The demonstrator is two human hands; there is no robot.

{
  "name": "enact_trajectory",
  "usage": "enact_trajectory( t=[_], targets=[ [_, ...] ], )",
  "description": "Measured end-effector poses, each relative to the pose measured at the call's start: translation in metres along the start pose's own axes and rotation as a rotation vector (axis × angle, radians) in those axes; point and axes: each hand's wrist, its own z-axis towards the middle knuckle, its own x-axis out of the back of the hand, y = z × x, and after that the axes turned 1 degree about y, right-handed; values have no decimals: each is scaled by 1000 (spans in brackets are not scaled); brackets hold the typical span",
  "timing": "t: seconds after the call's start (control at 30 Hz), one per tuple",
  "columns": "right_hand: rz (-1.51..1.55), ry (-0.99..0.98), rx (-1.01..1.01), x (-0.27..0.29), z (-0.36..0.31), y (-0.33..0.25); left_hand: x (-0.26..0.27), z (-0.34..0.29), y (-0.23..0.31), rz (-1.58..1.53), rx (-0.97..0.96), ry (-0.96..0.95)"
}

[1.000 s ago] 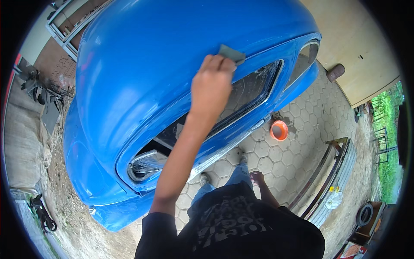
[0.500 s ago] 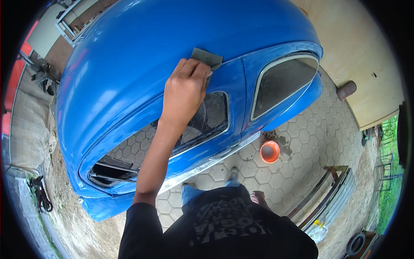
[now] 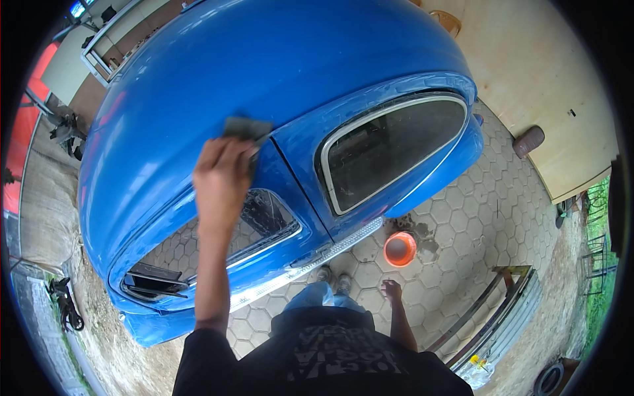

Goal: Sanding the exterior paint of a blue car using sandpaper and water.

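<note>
My left hand (image 3: 223, 175) is closed on a dark grey sheet of sandpaper (image 3: 247, 127), pressed against the roof edge of a blue car (image 3: 297, 59). Both the hand and the sheet are slightly blurred. The sheet lies just left of the dark gap at the rear edge of the door, above the door window (image 3: 264, 214). To the right of that gap is the rear side window (image 3: 396, 148) with its pale trim. My right hand (image 3: 391, 289) hangs low beside my body, its fingers loosely apart with nothing seen in them.
An orange bucket (image 3: 400, 249) of cloudy liquid stands on the hexagonal paving (image 3: 449, 224), beside a wet patch. Long metal pieces (image 3: 495, 317) lie at lower right. A pale board (image 3: 528, 72) with a brown cylindrical object (image 3: 529, 141) near its edge stands at right.
The view has shifted, so the car and bucket sit further left. My left hand with the sandpaper has slid along the roof edge towards the door gap. More of my right forearm shows.
</note>
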Motion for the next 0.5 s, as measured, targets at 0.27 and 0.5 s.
enact_trajectory(
  t=[0.27,0.5],
  targets=[
    [-68,-27,-153,-4,-37,17,-19,16,15,-135,-25,-11],
    [-194,117,-175,1,-76,21,-13,3,10,-83,72,-22]
  ],
)
